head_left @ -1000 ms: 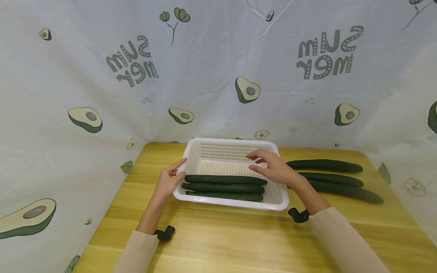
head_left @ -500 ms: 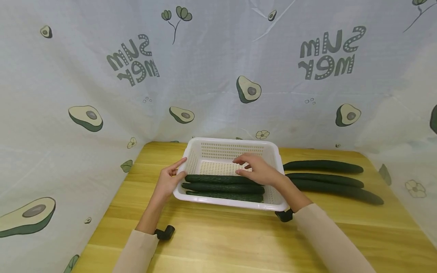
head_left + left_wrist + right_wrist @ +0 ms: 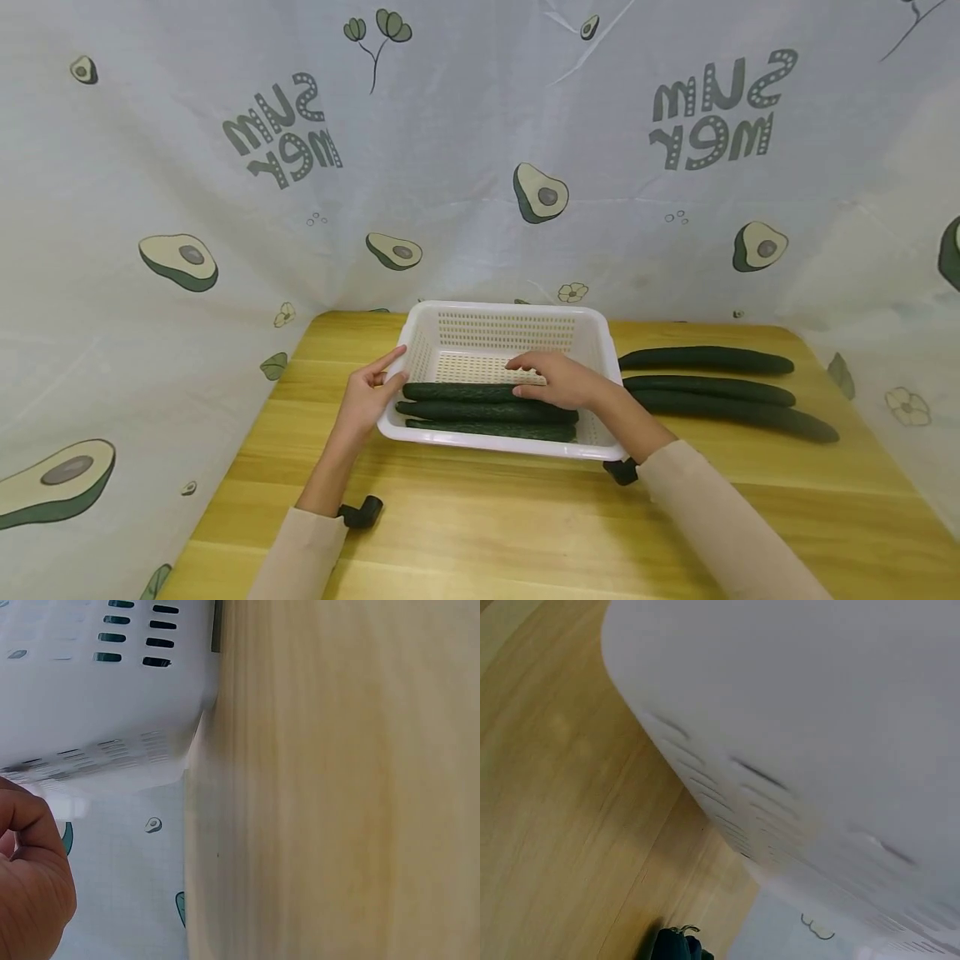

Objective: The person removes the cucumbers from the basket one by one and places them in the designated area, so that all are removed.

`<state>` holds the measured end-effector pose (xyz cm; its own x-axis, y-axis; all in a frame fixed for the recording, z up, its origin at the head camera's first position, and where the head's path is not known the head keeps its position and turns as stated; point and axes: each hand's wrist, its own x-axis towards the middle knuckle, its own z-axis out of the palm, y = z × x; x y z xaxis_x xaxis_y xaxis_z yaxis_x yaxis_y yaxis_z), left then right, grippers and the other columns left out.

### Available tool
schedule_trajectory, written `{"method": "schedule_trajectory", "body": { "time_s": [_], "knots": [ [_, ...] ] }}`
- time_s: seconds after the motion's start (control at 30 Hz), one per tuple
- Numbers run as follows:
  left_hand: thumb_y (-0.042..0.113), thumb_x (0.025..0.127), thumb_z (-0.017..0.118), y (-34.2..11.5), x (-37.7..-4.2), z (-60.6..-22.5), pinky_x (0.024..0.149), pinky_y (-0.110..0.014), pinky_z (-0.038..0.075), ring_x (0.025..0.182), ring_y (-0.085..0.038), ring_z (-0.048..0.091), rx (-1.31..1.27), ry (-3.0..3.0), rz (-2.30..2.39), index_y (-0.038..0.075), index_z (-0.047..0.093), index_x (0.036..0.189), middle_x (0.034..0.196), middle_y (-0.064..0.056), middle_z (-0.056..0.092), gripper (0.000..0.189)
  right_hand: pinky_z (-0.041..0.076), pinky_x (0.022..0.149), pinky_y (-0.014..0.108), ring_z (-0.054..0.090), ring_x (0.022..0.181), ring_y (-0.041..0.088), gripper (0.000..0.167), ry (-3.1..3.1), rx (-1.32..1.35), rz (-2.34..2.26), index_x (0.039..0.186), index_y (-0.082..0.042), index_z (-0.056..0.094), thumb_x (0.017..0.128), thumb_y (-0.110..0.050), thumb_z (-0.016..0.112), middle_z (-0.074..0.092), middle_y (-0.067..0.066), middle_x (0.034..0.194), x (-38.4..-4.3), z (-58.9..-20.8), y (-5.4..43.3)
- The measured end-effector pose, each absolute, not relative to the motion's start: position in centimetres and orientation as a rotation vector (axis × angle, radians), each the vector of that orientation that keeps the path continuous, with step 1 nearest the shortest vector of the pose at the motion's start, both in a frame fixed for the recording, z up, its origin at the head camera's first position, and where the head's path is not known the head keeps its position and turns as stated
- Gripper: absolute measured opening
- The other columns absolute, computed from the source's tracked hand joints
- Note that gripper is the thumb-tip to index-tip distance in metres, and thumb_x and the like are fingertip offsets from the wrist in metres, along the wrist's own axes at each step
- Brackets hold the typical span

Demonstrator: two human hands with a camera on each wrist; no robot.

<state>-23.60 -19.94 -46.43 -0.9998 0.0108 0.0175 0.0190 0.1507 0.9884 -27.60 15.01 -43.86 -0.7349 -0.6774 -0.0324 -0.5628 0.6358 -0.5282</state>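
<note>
In the head view a white slotted plastic basket [image 3: 504,450] stands on the wooden table. My left hand [image 3: 365,400] grips its left rim, thumb on the rim and fingers at the outer side. Three dark green cucumbers lie side by side along its near side: a far one [image 3: 457,392], a middle one [image 3: 480,412] and a near one [image 3: 491,430]. My right hand [image 3: 558,379] reaches over the right rim, fingers spread and bent, with the thumb at the far cucumber; firm contact cannot be told. The left wrist view shows part of my left hand [image 3: 34,877] beside the basket wall [image 3: 97,697].
Right of the basket, three more cucumbers lie on the table [image 3: 480,533]: one at the back [image 3: 705,359], one in the middle [image 3: 712,388] and one in front [image 3: 750,413]. A white avocado-print curtain [image 3: 450,167] hangs behind the table and at both sides.
My right hand has moved left and down, from above the basket's right part to the far cucumber. My left hand has stayed on the rim. The cucumbers look unmoved.
</note>
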Motion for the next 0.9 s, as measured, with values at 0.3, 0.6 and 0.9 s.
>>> {"method": "schedule_trajectory", "body": {
  "time_s": [0.3, 0.6, 0.9],
  "knots": [
    [0.018, 0.099, 0.069, -19.99, -23.52, -46.47, 0.054, -0.024, 0.052, 0.053, -0.009, 0.05, 0.003, -2.375, -2.018, 0.023, 0.063, 0.144, 0.064, 0.001, 0.053, 0.046, 0.041, 0.114, 0.056, 0.049, 0.141, 0.038, 0.066, 2.478, -0.9, -0.542, 0.156, -0.002, 0.042, 0.106, -0.045, 0.053, 0.049, 0.017, 0.155, -27.48, -43.73, 14.63],
    [0.016, 0.1, 0.068, -19.94, -23.62, -46.49, 0.058, -0.028, 0.058, 0.055, -0.01, 0.06, 0.001, -2.367, -2.043, 0.021, 0.063, 0.144, 0.064, 0.001, 0.055, 0.045, 0.049, 0.106, 0.051, 0.059, 0.126, 0.033, 0.05, 2.543, -1.018, -0.52, 0.144, -0.004, 0.058, 0.104, -0.034, 0.062, 0.059, 0.014, 0.138, -27.81, -44.04, 14.21],
    [0.014, 0.099, 0.068, -19.74, -23.46, -46.19, 0.059, -0.028, 0.059, 0.057, -0.011, 0.06, -0.01, -2.35, -2.053, 0.019, 0.062, 0.145, 0.064, 0.001, 0.054, 0.046, 0.05, 0.105, 0.05, 0.061, 0.126, 0.033, 0.041, 2.552, -1.029, -0.548, 0.14, -0.005, 0.057, 0.106, -0.028, 0.059, 0.064, 0.014, 0.135, -27.71, -43.85, 14.06]
  ]
}}
